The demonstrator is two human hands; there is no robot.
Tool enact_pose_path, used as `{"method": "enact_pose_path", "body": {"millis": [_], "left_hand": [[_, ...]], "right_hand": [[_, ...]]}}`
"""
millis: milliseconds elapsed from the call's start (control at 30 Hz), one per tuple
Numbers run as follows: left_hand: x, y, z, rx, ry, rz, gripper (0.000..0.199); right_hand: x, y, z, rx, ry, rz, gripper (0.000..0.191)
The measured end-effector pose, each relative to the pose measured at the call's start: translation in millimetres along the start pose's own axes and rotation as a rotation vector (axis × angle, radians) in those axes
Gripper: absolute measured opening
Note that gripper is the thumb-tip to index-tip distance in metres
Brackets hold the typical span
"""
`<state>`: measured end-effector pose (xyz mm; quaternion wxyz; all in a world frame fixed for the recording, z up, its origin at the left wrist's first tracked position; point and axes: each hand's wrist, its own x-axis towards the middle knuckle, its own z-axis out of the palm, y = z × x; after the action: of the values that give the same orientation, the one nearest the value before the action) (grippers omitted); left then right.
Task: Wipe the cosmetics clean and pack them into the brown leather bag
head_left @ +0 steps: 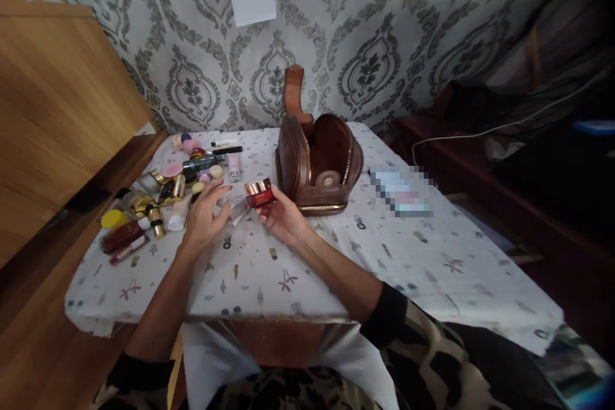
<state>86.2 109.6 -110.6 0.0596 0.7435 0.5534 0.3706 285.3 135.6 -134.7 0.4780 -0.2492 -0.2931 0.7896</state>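
Note:
My right hand (284,216) grips a small red cream jar (260,195) with a shiny gold lid, its label facing me, above the table. To its left, my left hand (205,216) has its fingers apart and nothing in them. It is beside the crowd of cosmetics, near a small cream-coloured lid (216,172) and a pink tube (234,166). Just behind my right hand stands a brown leather bag (314,189), unzipped, with its strap flap raised at the back. The inside of the bag is dark, and I cannot make out its contents.
Several bottles, tubes and jars lie at the left, among them a yellow lid (114,219) and a dark red pouch-like item (122,238). A blurred-out phone-shaped object (401,191) lies right of the bag. A wooden cabinet (62,109) borders the left side.

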Motion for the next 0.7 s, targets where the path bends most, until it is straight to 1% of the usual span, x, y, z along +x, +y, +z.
{"method": "enact_pose_path", "body": {"millis": [67,133,200,267,333,400,467,600,700], "left_hand": [[1,7,-3.8,-0.071,0.031,-0.009,0.034],[1,14,-4.6,-0.160,0.024,-0.039,0.037],[3,22,-3.7,-0.275,-0.042,-0.096,0.046],[6,30,-3.4,-0.384,-0.142,-0.161,0.056],[11,38,-5.8,-0.455,-0.245,-0.203,0.061],[16,46,-11.4,-0.481,-0.331,-0.217,0.062],[22,53,-19.3,-0.473,-0.389,-0.219,0.063],[35,68,-34.6,-0.422,-0.481,-0.216,0.067],[47,80,-40.3,-0.421,-0.525,-0.183,0.065]], "right_hand": [[-1,-1,1,0.051,-0.007,0.036,0.036],[-2,-2,3,0.089,-0.013,0.073,0.035],[-4,-3,6,0.097,-0.019,0.094,0.035],[-5,-3,8,0.092,-0.034,0.094,0.035],[-5,-2,10,0.084,-0.043,0.079,0.034],[-5,-1,12,0.078,-0.039,0.061,0.034],[-5,-1,14,0.082,-0.031,0.035,0.034],[-9,-7,21,0.070,-0.063,-0.040,0.036],[-16,-19,26,0.040,-0.096,-0.091,0.041]]}}
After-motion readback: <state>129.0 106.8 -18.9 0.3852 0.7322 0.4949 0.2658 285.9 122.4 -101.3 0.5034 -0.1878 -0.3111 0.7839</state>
